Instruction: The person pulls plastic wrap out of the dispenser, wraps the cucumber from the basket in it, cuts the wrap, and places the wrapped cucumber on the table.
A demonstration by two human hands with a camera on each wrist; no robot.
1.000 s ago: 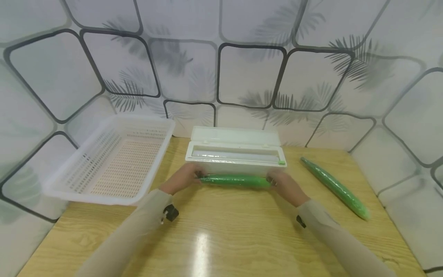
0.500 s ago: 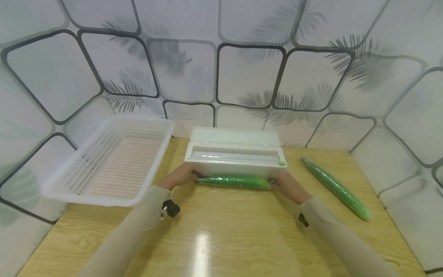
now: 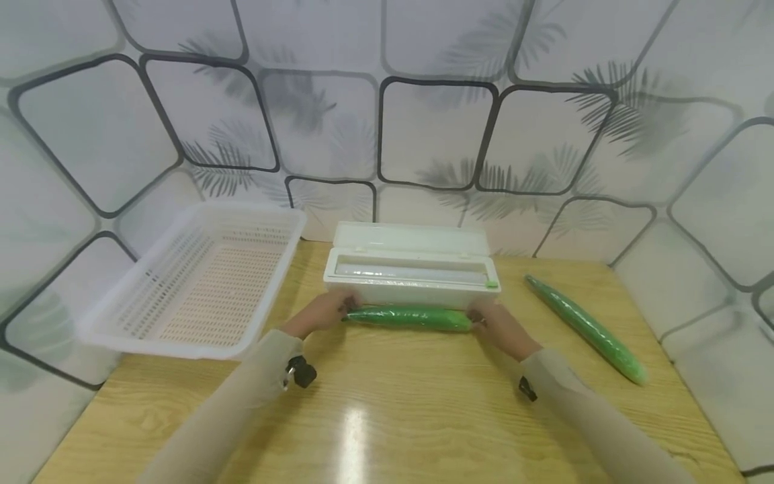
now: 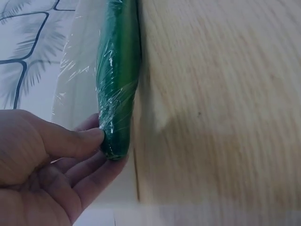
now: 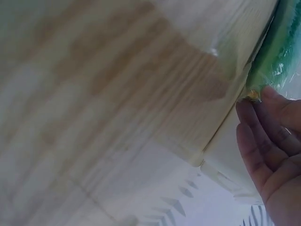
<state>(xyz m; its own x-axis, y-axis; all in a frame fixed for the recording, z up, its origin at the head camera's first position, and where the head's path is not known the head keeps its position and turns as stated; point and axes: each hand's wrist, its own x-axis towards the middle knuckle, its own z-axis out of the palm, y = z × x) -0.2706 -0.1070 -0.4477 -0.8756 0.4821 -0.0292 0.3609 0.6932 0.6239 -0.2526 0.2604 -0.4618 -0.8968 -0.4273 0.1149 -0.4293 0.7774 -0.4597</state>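
Observation:
A green cucumber (image 3: 411, 317) in clear, shiny plastic film lies crosswise just in front of a white cling film box (image 3: 417, 294). My left hand (image 3: 324, 312) pinches its dark left end; in the left wrist view the thumb (image 4: 89, 141) presses one side of the tip, with fingers behind and under it. At the lighter right end, my right hand (image 3: 498, 325) pinches the tip between thumb and fingers. The right wrist view shows film crinkled around that end of the cucumber (image 5: 277, 56). The box lid (image 3: 411, 236) stands up, exposing the film roll (image 3: 411, 272).
On the right of the wooden table (image 3: 423, 417) lies a second film-wrapped cucumber (image 3: 586, 329), slanting. A white perforated basket (image 3: 242, 350) stands at the left. A patterned wall (image 3: 435, 134) closes off the back and sides. A green slider (image 3: 492, 284) sits on the box's right end.
My left hand has shifted slightly left and back right at the cucumber's end. The cucumber, blurred a second ago, looks sharper now and stays in nearly the same place. Box and basket are unmoved.

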